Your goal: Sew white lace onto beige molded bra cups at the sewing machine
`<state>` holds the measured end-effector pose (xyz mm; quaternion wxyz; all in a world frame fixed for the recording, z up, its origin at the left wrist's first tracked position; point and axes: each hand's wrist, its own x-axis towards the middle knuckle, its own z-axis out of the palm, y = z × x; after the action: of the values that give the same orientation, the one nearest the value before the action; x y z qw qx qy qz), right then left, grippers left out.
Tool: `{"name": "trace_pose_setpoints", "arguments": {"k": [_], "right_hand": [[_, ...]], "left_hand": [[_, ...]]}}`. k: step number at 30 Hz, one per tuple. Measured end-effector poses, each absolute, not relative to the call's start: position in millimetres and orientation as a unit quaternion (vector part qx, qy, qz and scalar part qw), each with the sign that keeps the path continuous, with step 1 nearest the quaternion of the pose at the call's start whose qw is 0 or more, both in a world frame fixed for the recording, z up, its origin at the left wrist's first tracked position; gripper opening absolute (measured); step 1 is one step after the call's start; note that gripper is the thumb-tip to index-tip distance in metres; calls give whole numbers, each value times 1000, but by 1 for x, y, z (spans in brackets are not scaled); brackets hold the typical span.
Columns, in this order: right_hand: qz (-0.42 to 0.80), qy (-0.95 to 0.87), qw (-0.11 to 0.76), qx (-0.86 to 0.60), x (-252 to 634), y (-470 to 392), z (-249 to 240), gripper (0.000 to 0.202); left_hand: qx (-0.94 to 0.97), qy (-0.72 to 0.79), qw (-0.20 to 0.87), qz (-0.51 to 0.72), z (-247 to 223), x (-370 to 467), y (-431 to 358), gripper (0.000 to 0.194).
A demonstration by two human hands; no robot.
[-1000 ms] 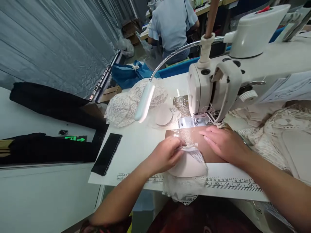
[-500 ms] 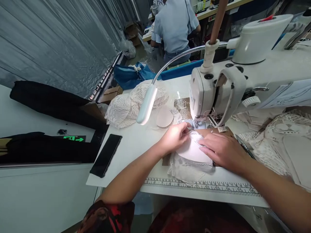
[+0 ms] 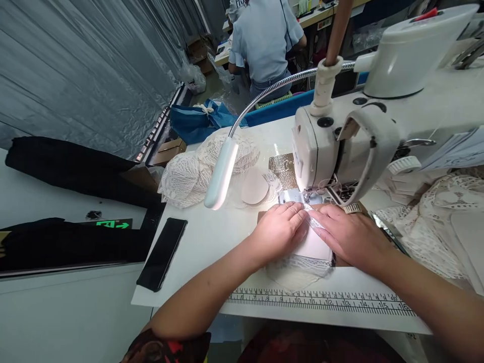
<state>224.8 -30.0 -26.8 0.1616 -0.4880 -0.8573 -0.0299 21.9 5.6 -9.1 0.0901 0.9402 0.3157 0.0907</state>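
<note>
Head view: a pale, lace-trimmed piece (image 3: 313,248) lies on the table (image 3: 200,247), partly covered, its far end at the presser foot (image 3: 306,198) of the sewing machine (image 3: 314,146).
Left hand (image 3: 279,229): palm down over the piece, fingers together and slightly bent; whether the thumb pinches it is hidden.
Right hand (image 3: 350,233): laid along the lace edge (image 3: 315,222), fingers extended, seemingly pressing rather than clasping.
At the foot: apparently lining up the edge; stitching cannot be confirmed.
Next move: probably calls for flat, steady guidance.
</note>
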Motion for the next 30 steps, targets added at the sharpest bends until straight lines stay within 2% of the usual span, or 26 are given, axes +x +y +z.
{"name": "trace_pose_setpoints", "arguments": {"k": [5,15,22,25,30], "right_hand": [[-22,-839,171,-516,220,-27,-25,31],[-35,-823,129,-552,217,-24,-28,33],[4,-816,210,-539,225,-22,-32,35],[-5,-801,247,-545,227,-22,-37,38],[23,-799,257,-544,228,-23,-43,35]], "left_hand": [[946,297,103,79,-8,17,18,43],[961,247,113,52,2,11,41,35],[972,226,55,24,13,10,37,31],[974,210,72,54,10,12,28,31],[969,214,105,72,3,13,23,41]]}}
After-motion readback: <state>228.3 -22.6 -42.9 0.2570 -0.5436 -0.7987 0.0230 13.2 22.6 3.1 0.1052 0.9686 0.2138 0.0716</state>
